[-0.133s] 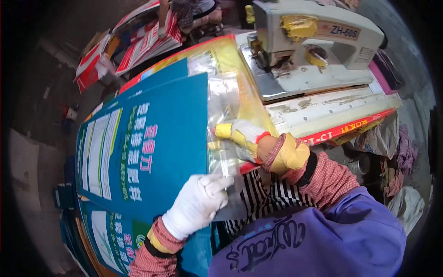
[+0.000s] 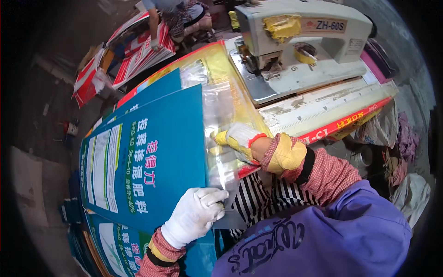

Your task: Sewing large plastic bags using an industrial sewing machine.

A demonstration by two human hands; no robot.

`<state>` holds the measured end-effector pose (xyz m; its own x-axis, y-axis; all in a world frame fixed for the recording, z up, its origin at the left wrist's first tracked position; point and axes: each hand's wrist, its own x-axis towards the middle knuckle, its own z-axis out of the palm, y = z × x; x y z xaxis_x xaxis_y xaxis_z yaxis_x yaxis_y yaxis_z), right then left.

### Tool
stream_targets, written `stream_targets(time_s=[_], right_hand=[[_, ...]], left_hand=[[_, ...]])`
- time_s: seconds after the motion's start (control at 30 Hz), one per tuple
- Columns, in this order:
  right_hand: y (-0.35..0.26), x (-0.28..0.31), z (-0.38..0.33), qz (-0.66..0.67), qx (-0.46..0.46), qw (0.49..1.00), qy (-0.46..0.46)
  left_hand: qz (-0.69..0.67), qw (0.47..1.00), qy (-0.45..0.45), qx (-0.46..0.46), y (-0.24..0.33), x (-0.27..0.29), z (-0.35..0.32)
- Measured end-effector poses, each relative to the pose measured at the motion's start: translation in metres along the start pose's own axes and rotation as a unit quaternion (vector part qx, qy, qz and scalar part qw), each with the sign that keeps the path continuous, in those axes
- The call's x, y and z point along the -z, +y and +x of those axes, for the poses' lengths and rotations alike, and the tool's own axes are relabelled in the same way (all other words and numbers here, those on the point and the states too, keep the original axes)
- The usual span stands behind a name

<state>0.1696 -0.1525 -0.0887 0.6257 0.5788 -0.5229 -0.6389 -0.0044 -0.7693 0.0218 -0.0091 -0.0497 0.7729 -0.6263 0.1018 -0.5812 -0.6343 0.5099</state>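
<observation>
Clear film (image 2: 222, 171) is seemingly being straightened, pinched by fingers (image 2: 217, 197) of the left hand (image 2: 194, 216), the right hand (image 2: 240, 140) beyond them, grip unclear, even tension likely required.

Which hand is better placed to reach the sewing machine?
Probably the right hand: it is nearer the white sewing machine, while the left hand seems to pinch the clear plastic film.

Glare streaks clear film (image 2: 217, 108) left of the bright sewing machine (image 2: 297, 38); far from it, I see dark, bowed margins.
</observation>
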Motion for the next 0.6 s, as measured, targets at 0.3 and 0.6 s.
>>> stream_targets(time_s=[0.3, 0.6], right_hand=[[0.013, 0.002, 0.019, -0.101, 0.119, 0.987, -0.037], [-0.001, -0.043, -0.003, -0.469, 0.276, 0.839, -0.006]], left_hand=[[-0.035, 0.997, 0.064, 0.02, -0.01, 0.004, 0.013], [-0.356, 0.823, 0.302, 0.322, -0.03, 0.01, 0.017]])
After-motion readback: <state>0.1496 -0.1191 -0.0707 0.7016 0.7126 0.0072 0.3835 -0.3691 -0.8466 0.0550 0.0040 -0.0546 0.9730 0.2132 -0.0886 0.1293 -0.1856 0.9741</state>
